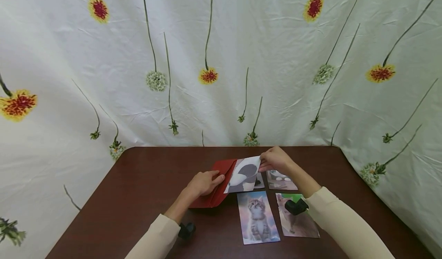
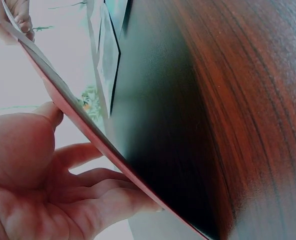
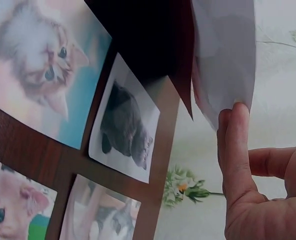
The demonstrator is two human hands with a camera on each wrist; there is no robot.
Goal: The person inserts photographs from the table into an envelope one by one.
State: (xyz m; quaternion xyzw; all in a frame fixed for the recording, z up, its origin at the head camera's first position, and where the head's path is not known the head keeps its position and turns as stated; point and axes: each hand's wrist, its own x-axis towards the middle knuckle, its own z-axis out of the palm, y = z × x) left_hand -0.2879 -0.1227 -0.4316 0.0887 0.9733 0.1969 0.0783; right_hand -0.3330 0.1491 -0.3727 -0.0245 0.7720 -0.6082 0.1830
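Note:
My left hand [image 1: 204,183] lies on a red envelope [image 1: 203,202], thumb and fingers touching its upper face in the left wrist view. The envelope tilts, and its right part is off the table. A photo print [image 1: 243,174] with a grey and white picture sticks out of its right side; the inner end is hidden. At that print's outer corner my right hand [image 1: 277,160] pinches it between thumb and fingers. Beneath the right arm lie a tabby kitten photo [image 1: 258,218] and a kitten photo with green background [image 1: 297,216].
Farther back are a dark grey cat photo [image 3: 125,127], partly covered in the head view, and a photo of a white and grey cat [image 3: 103,212]. The brown table [image 1: 155,174] ends at a flower-printed cloth [image 1: 221,109].

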